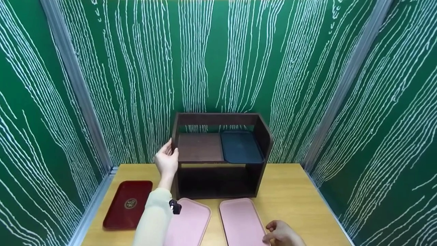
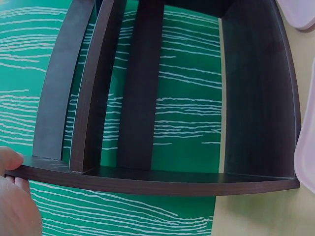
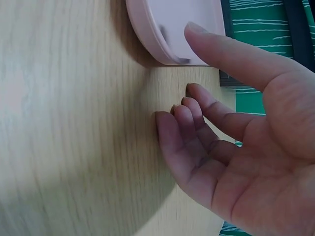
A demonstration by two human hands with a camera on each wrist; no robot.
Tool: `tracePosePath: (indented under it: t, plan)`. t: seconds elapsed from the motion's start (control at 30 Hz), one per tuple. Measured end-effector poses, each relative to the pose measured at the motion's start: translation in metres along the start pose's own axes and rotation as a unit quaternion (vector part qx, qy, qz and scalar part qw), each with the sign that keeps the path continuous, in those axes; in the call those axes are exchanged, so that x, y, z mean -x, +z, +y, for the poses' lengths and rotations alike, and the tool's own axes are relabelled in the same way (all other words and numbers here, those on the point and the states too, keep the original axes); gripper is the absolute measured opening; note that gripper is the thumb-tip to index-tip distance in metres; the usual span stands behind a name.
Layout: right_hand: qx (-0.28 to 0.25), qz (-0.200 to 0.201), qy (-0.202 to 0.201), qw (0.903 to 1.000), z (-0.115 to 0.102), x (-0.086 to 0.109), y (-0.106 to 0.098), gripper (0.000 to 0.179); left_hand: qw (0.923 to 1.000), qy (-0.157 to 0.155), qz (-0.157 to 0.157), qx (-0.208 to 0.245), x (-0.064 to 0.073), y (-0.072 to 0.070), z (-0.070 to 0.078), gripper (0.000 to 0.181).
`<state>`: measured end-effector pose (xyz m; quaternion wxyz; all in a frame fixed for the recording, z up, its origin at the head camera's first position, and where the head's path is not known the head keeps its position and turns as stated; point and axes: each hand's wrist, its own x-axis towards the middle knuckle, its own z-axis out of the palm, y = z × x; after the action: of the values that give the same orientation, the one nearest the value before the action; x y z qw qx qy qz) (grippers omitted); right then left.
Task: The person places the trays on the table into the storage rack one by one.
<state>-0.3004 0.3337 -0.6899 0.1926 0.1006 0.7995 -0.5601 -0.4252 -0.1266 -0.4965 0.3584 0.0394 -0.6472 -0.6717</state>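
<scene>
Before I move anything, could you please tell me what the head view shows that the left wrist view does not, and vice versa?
Only the head view shows the right hand and the dark red tray.

Only the left wrist view shows the slat across the back of the lower compartment.

Both show the left hand gripping the side of the shelf, the left pink tray, the right pink tray, the table and the green backdrop.

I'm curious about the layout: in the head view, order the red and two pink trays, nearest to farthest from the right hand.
1. Right pink tray: beside the right hand.
2. Left pink tray: farther left.
3. Red tray: farthest left of the three.
</scene>
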Motion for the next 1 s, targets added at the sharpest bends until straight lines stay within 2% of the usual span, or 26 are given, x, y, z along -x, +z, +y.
tracePosePath:
  t: [0.13, 0.23, 0.5, 0.83, 1.0]
  plan:
    - [-0.008, -0.009, 0.015, 0.9998, 0.0031, 0.0014, 0.0010, 0.053, 1.0000, -0.001, -0.001, -0.001, 0.0040, -0.0019, -0.0005, 0.043]
    - [-0.017, -0.015, 0.012, 0.9997, 0.0037, 0.0023, 0.0028, 0.053, 0.9999, 0.005, 0.000, -0.009, 0.0050, -0.0025, 0.0011, 0.042]
    - [-0.029, 0.023, 0.050, 0.9981, -0.0013, 0.0025, 0.0037, 0.053, 0.9999, 0.002, -0.004, -0.016, 0.0029, -0.0015, 0.0021, 0.043]
    - [-0.003, 0.031, 0.057, 0.9979, -0.0028, 0.0023, 0.0075, 0.051, 0.9999, -0.003, -0.001, -0.017, 0.0033, -0.0025, 0.0029, 0.043]
    - [-0.002, 0.041, 0.043, 0.9982, -0.0047, 0.0031, 0.0070, 0.048, 0.9999, -0.001, -0.008, -0.013, 0.0020, -0.0016, 0.0055, 0.044]
